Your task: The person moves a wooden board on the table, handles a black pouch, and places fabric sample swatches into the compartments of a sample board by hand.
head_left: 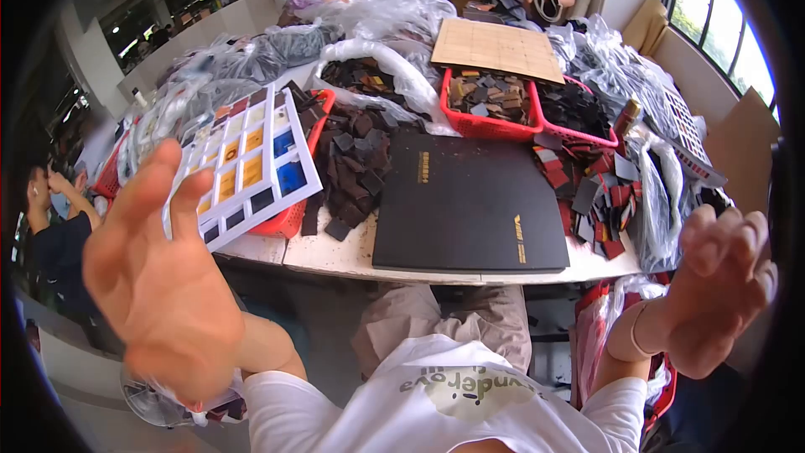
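My left hand (163, 264) is raised close to the camera at the left, fingers apart and loosely bent, with nothing visible in its grasp. Behind its fingers leans a white sample card (256, 147) with rows of coloured swatches; whether they touch cannot be seen. On the right, my right hand (717, 285) is held up beyond the table's edge, its fingers half curled and apart, with nothing in it. Between the hands, a closed black folder (470, 201) with gold lettering lies flat at the table's front.
Loose dark leather-like pieces (352, 159) lie left of the folder, red and black ones (599, 193) right. A red basket (495, 127) and a pink basket (587, 136) stand behind, partly under a wooden board (499, 49). Plastic bags (369, 13) fill the back. Other people sit around.
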Available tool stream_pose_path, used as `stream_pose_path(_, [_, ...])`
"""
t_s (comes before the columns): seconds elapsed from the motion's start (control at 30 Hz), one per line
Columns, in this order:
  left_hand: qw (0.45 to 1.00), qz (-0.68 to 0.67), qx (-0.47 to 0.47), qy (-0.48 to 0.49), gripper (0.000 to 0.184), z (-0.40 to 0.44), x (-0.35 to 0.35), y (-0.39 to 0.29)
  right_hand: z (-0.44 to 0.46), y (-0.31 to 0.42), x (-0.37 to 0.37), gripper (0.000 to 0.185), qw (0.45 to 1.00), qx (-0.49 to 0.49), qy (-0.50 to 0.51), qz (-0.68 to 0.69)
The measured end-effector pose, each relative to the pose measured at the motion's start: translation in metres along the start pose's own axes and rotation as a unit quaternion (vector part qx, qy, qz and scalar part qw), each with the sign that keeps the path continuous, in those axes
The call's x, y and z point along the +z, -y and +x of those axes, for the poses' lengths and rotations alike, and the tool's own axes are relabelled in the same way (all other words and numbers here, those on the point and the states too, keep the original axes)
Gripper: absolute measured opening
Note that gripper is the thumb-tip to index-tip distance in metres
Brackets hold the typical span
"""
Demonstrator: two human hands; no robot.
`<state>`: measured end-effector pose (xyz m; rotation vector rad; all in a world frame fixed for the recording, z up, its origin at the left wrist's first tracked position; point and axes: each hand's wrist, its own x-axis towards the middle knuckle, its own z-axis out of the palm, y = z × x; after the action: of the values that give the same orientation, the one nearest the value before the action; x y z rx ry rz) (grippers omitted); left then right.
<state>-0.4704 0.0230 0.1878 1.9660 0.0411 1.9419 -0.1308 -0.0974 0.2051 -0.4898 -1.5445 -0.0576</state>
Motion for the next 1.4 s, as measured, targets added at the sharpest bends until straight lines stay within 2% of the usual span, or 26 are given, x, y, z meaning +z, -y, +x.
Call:
stream_pose_path(0.03, [0.989,0.143,-0.029,-0.025,0.055,-0.004,-0.024,0.018,-0.006,-0.020,0.008,0.032,0.999,0.047,-0.007,0.025])
stream_pose_path(0.07, [0.971,0.220,-0.066,-0.073,0.039,-0.010,-0.047,0.038,-0.014,-0.042,0.016,0.032,0.992,0.113,-0.009,0.053])
stream_pose_path(0.13, [0.845,0.470,-0.201,-0.158,0.030,-0.031,-0.112,0.081,-0.034,-0.089,0.036,0.016,0.948,0.279,0.031,0.147])
stream_pose_path(0.17, [0.694,0.688,-0.187,-0.099,0.039,-0.054,-0.158,0.103,-0.048,-0.114,0.052,0.010,0.913,0.357,0.061,0.186])
stream_pose_path(0.2, [0.595,0.758,-0.245,-0.106,0.046,-0.083,-0.196,0.120,-0.065,-0.134,0.070,0.010,0.849,0.468,0.089,0.229])
stream_pose_path(0.23, [0.486,0.813,-0.299,-0.114,0.052,-0.112,-0.229,0.133,-0.083,-0.155,0.090,0.012,0.803,0.520,0.153,0.248])
stream_pose_path(0.3, [0.414,0.808,-0.402,-0.115,0.070,-0.150,-0.278,0.142,-0.122,-0.187,0.134,0.017,0.724,0.560,0.261,0.307])
stream_pose_path(0.4, [0.569,0.639,-0.474,-0.206,0.079,-0.183,-0.363,0.157,-0.166,-0.207,0.191,0.021,0.615,0.583,0.361,0.389])
stream_pose_path(0.47, [0.572,0.616,-0.486,-0.239,0.083,-0.202,-0.420,0.175,-0.168,-0.207,0.220,0.023,0.578,0.599,0.406,0.378])
stream_pose_path(0.57, [0.577,0.541,-0.488,-0.368,0.062,-0.186,-0.438,0.173,-0.172,-0.207,0.250,0.024,0.562,0.585,0.423,0.404])
stream_pose_path(0.63, [0.625,0.298,-0.541,-0.477,0.048,-0.171,-0.437,0.166,-0.171,-0.204,0.258,0.025,0.555,0.579,0.428,0.416])
stream_pose_path(0.67, [0.655,0.184,-0.507,-0.529,0.032,-0.179,-0.457,0.168,-0.171,-0.204,0.260,0.025,0.557,0.574,0.429,0.420])
stream_pose_path(0.73, [0.689,0.084,-0.477,-0.540,0.025,-0.163,-0.463,0.165,-0.168,-0.203,0.262,0.026,0.561,0.561,0.431,0.430])
stream_pose_path(0.77, [0.707,0.043,-0.468,-0.528,0.024,-0.138,-0.446,0.156,-0.163,-0.202,0.262,0.027,0.565,0.557,0.427,0.434])
stream_pose_path(0.83, [0.741,-0.150,-0.468,-0.457,0.023,-0.085,-0.386,0.139,-0.152,-0.204,0.262,0.031,0.577,0.547,0.406,0.451])
stream_pose_path(0.9, [0.782,-0.205,-0.447,-0.384,0.025,-0.040,-0.299,0.128,-0.134,-0.203,0.270,0.050,0.596,0.553,0.342,0.470])
stream_pose_path(0.93, [0.804,-0.197,-0.418,-0.374,0.027,-0.027,-0.260,0.126,-0.121,-0.205,0.275,0.061,0.629,0.527,0.308,0.482])
stream_pose_path(1.0, [0.838,-0.181,-0.358,-0.370,0.031,-0.016,-0.194,0.125,-0.096,-0.211,0.276,0.080,0.653,0.503,0.209,0.526])
stream_pose_path(1.07, [0.872,-0.176,-0.325,-0.321,0.038,-0.018,-0.122,0.123,-0.069,-0.216,0.265,0.092,0.659,0.483,0.094,0.569])
stream_pose_path(1.1, [0.894,-0.128,-0.314,-0.294,0.047,-0.016,-0.068,0.114,-0.057,-0.216,0.255,0.095,0.670,0.467,0.050,0.575])
stream_pose_path(1.13, [0.905,-0.123,-0.302,-0.275,0.053,-0.022,-0.029,0.111,-0.051,-0.220,0.243,0.085,0.662,0.453,-0.008,0.597])
stream_pose_path(1.17, [0.920,-0.104,-0.286,-0.247,0.056,-0.033,0.005,0.112,-0.043,-0.220,0.227,0.073,0.696,0.397,-0.022,0.598])
stream_pose_path(1.23, [0.935,-0.098,-0.281,-0.193,0.061,-0.059,0.063,0.115,-0.047,-0.216,0.191,0.051,0.696,0.432,-0.112,0.563])
stream_pose_path(1.33, [0.931,-0.168,-0.293,-0.140,0.065,-0.108,0.133,0.118,-0.072,-0.214,0.119,0.043,0.738,0.445,-0.183,0.473])
stream_pose_path(1.37, [0.905,-0.248,-0.331,-0.101,0.068,-0.123,0.146,0.115,-0.087,-0.216,0.091,0.042,0.757,0.447,-0.204,0.431])
stream_pose_path(1.4, [0.887,-0.280,-0.368,-0.016,0.066,-0.145,0.153,0.118,-0.107,-0.218,0.057,0.042,0.757,0.455,-0.212,0.419])
